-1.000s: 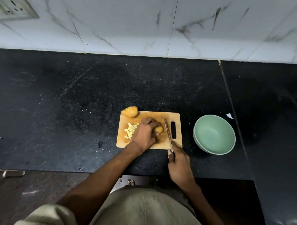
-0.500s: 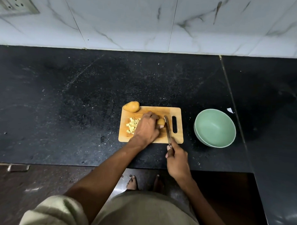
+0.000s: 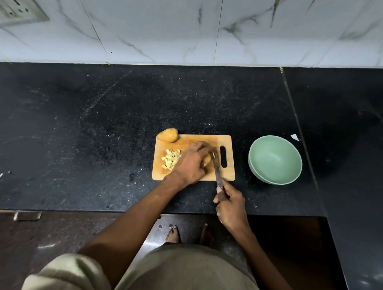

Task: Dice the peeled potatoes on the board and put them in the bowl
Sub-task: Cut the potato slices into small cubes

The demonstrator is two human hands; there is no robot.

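My left hand (image 3: pixel 191 164) curls over a piece of peeled potato (image 3: pixel 207 159) on the wooden cutting board (image 3: pixel 227 176), holding it down. My right hand (image 3: pixel 230 206) is closed around the handle of a knife (image 3: pixel 216 167), whose blade reaches forward onto the board and touches the right side of that potato piece. Just left of my left hand lies a small heap of pale potato cubes (image 3: pixel 171 158). Beyond them, at the board's far left corner, sits a whole potato (image 3: pixel 168 135). Right of my right hand, apart from the board, a green bowl (image 3: pixel 275 159) stands on the black counter (image 3: pixel 78 130).
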